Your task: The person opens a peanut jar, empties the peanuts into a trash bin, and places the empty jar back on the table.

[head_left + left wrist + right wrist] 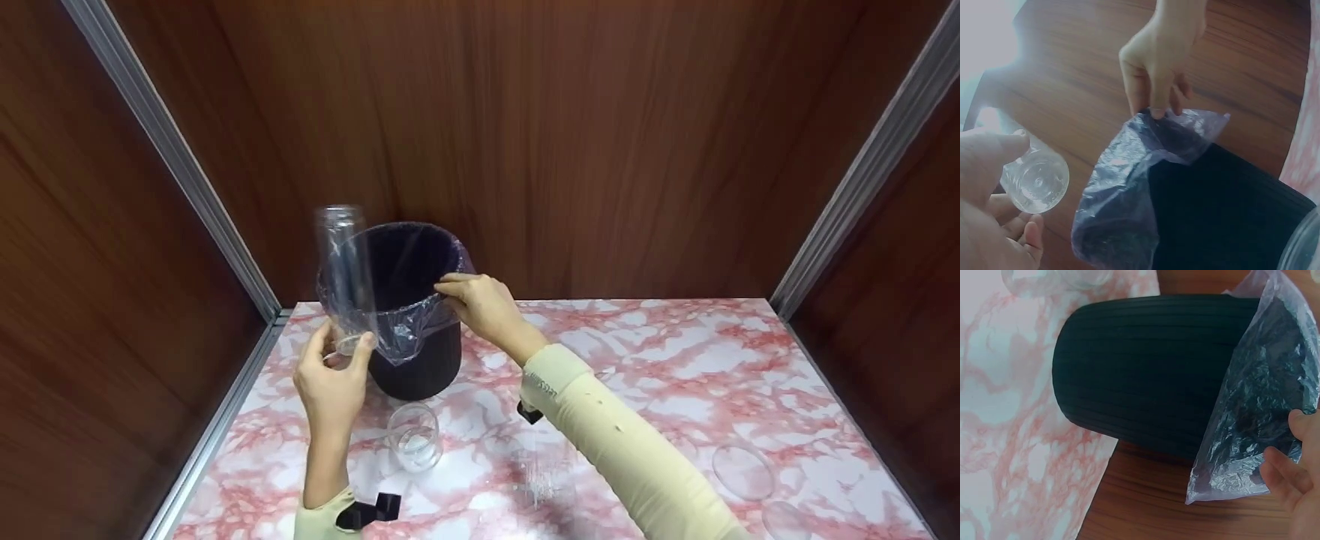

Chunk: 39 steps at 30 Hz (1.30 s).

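My left hand (pixel 330 386) grips a tall clear plastic bottle (pixel 346 262) near its base, holding it upright beside the bin's left side. Its neck points up, and its round bottom shows in the left wrist view. A black trash bin (pixel 420 375) stands at the back left, lined with a thin, purplish see-through trash bag (pixel 405 336) folded over the rim. At the right side of that rim, my right hand (pixel 486 306) pinches the bag's edge between thumb and fingers. In the right wrist view, its fingertips (pixel 1275 458) lie against the bag.
A clear round container (pixel 415 442) stands on the marbled table (pixel 660 360) in front of the bin. Flat clear discs (pixel 742 471) lie at the front right. Brown wood-look walls (pixel 525 150) enclose the table at the back and both sides.
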Motion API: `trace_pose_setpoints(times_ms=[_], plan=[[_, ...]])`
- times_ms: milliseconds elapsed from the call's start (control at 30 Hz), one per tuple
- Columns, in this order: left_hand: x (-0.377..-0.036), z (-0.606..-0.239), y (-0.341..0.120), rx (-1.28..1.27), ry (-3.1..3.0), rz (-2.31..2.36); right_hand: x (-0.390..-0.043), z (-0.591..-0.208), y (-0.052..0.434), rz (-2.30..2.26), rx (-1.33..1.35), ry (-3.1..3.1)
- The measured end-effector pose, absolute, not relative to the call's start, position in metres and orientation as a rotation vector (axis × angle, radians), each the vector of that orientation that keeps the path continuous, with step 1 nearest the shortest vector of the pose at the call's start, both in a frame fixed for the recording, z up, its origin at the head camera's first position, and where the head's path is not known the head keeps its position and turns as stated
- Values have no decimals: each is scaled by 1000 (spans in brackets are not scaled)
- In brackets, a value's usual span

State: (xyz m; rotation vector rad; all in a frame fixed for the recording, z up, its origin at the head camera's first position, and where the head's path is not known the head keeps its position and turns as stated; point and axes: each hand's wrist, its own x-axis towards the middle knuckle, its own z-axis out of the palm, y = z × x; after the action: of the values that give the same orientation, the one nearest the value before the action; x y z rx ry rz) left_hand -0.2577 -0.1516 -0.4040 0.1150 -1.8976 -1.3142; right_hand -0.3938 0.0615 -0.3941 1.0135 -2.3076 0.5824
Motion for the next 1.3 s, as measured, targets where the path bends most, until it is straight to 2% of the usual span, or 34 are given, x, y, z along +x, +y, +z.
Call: trace_pose_setpoints(times_ms=[233,400,633,1000,1300], plan=[[-255,-411,-138,25,-1933,-1503,-394,-393,65,576,1007,-2315],[-245,-407,-123,-155,-1865,-1657,-392,-390,67,550,983,-2355],[-251,-434,-108,-358,-1887,-1835,-392,-387,73,509,994,-2397],[-246,-472,-89,-245,-2025,-1551,-384,-402,98,483,979,-2356],[-241,-495,-77,-247,-2135,-1416,-355,-443,152,587,963,-2440]])
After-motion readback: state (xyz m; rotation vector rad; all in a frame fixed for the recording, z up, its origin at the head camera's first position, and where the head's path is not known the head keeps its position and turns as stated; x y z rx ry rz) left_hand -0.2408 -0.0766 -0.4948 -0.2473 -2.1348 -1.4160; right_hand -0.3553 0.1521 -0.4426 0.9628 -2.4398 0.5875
